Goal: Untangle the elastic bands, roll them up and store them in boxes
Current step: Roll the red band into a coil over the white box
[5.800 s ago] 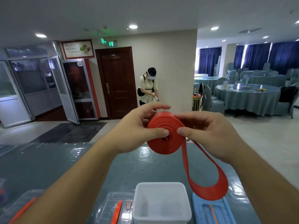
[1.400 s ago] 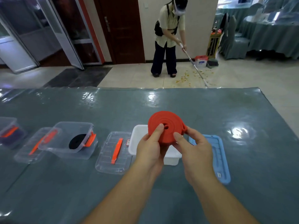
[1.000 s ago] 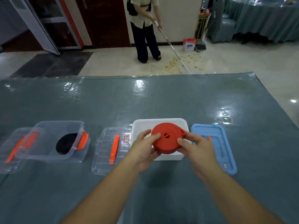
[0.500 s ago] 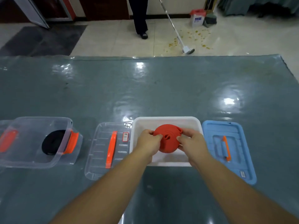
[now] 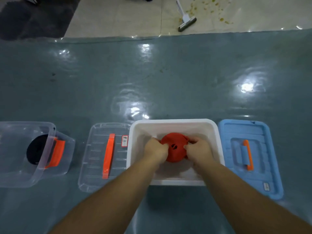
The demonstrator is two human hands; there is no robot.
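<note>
**Red band roll goes into the white box**

Both hands hold the red band roll (image 5: 174,146) from opposite sides. The left hand (image 5: 156,150) has its fingers curled round the roll's left edge, and the right hand (image 5: 197,151) pinches the right edge, thumb on top. Between the 2 hands the coil shows a small hole at its middle and a loose outer end near the right thumb. The roll sits inside the white box (image 5: 173,123), low within its walls; whether it already touches the bottom cannot be told.

The band looks light, soft and springy, so the coil will likely try to unwind once the squeeze eases. A hold across the rim, on 2 opposite sides with 1 finger over the free end, seems the safest place to take it. Its rubbery surface should give good friction, so slipping is a small risk; loosening is the larger one.

Just right of the box lies a blue lid (image 5: 248,157) with an orange handle, probably its cover. Just left lies a clear lid (image 5: 104,157) with an orange handle. Further left, a clear box (image 5: 32,154) holds a black band roll (image 5: 36,149). All rest on a glossy grey-green table (image 5: 152,78).
</note>
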